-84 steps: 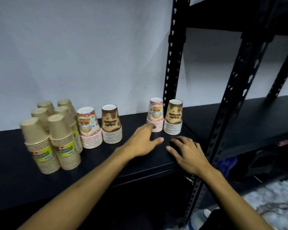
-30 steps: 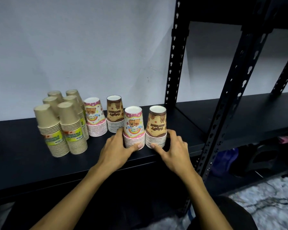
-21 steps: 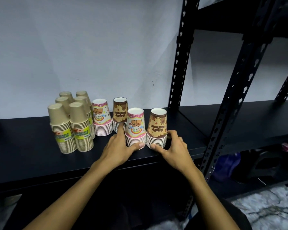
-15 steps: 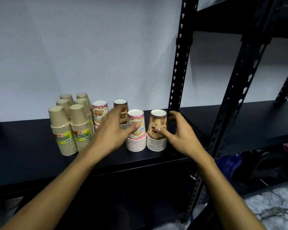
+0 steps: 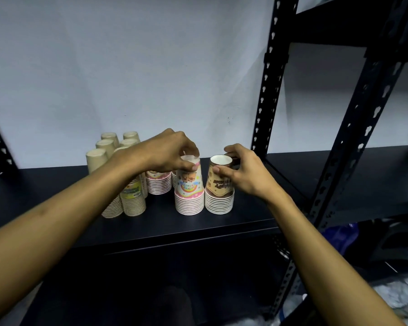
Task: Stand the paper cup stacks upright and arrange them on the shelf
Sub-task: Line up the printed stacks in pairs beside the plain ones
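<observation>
Two upside-down cup stacks stand side by side near the front of the black shelf [image 5: 57, 198]: a pink one [image 5: 189, 196] and a brown one [image 5: 219, 196]. My left hand [image 5: 167, 154] pinches the top of the pink stack from above. On the brown stack's top cup rests my right hand [image 5: 243, 175], thumb in front and fingers behind. Behind them another pink stack [image 5: 159, 183] shows partly under my left forearm. Several plain kraft stacks [image 5: 108, 151] stand upright at the back left.
A white wall rises behind the shelf. Black perforated uprights [image 5: 269, 95] stand just right of the brown stack, with another shelf bay [image 5: 375, 180] beyond them. A dark lower level and a blue object [image 5: 337, 234] lie below on the right.
Both hands rose from the bases of the front two stacks to their tops and closed on the top cups. The two stacks stay put near the shelf's front.
</observation>
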`<state>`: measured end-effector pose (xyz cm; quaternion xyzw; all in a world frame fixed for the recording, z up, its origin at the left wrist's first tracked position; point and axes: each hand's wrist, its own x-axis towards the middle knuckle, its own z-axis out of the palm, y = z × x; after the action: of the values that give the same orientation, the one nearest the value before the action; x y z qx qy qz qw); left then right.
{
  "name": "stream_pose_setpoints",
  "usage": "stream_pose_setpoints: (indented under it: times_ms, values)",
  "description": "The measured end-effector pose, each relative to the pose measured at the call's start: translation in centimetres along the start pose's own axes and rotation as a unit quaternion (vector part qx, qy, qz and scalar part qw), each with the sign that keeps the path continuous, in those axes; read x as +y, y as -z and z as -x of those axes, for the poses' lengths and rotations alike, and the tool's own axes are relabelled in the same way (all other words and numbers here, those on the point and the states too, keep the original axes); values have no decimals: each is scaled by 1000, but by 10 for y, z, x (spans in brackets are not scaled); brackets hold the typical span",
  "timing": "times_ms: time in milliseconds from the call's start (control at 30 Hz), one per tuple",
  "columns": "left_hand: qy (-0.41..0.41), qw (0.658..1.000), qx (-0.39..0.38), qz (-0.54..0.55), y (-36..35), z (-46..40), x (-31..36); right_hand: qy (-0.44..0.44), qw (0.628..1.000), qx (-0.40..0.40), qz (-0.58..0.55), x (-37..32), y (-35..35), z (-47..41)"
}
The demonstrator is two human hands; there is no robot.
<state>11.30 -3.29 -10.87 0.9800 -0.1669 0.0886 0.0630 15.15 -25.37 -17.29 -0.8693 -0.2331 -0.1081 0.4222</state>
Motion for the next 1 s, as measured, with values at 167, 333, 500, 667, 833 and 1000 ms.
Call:
stream_pose_setpoints:
  times_ms: [167, 333, 500, 667, 833, 1000]
  values:
    - [11, 999, -24, -26, 14, 14, -16, 13, 999, -28, -17, -16, -24, -13]
    - [46, 997, -39, -38, 19, 21, -34, 17, 998, -43, -41, -26, -42, -22]
    - [69, 996, -35, -38, 19, 24, -45, 25, 996, -60, -58, -28, -48, -30]
    - [71, 996, -40, -35, 18, 25, -50, 34, 995, -71, -63, -31, -49, -32]
    - [63, 996, -46, -36, 19, 24, -50, 36, 992, -71, -95, -28, -54, -31]
    - [64, 997, -40, -32, 17, 25, -50, 50, 989, -70, -117, -25, -56, -30]
